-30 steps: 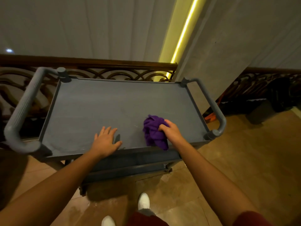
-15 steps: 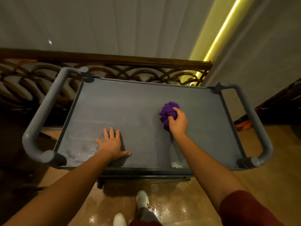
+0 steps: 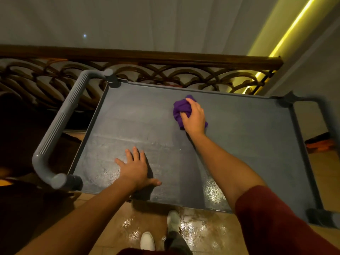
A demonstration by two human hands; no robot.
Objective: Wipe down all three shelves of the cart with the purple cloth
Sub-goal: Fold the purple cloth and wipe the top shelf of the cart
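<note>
The grey cart's top shelf (image 3: pixel 248 144) fills the middle of the view, seen from above. My right hand (image 3: pixel 194 117) presses a bunched purple cloth (image 3: pixel 179 109) against the shelf near its far edge, fingers closed over it. My left hand (image 3: pixel 135 167) lies flat on the near left part of the shelf, fingers spread, holding nothing. Damp streaks show on the surface around my left hand. The two lower shelves are hidden under the top one.
Grey tubular handles stand at the cart's left end (image 3: pixel 58 129) and right end (image 3: pixel 325 115). A dark wooden railing with curled ironwork (image 3: pixel 147 70) runs just behind the cart. My white shoes (image 3: pixel 147 240) stand on glossy brown floor tiles below the near edge.
My right hand has pushed the purple cloth from the near edge across the shelf to the far side. The view has tilted down over the cart. My left hand stays flat on the shelf.
</note>
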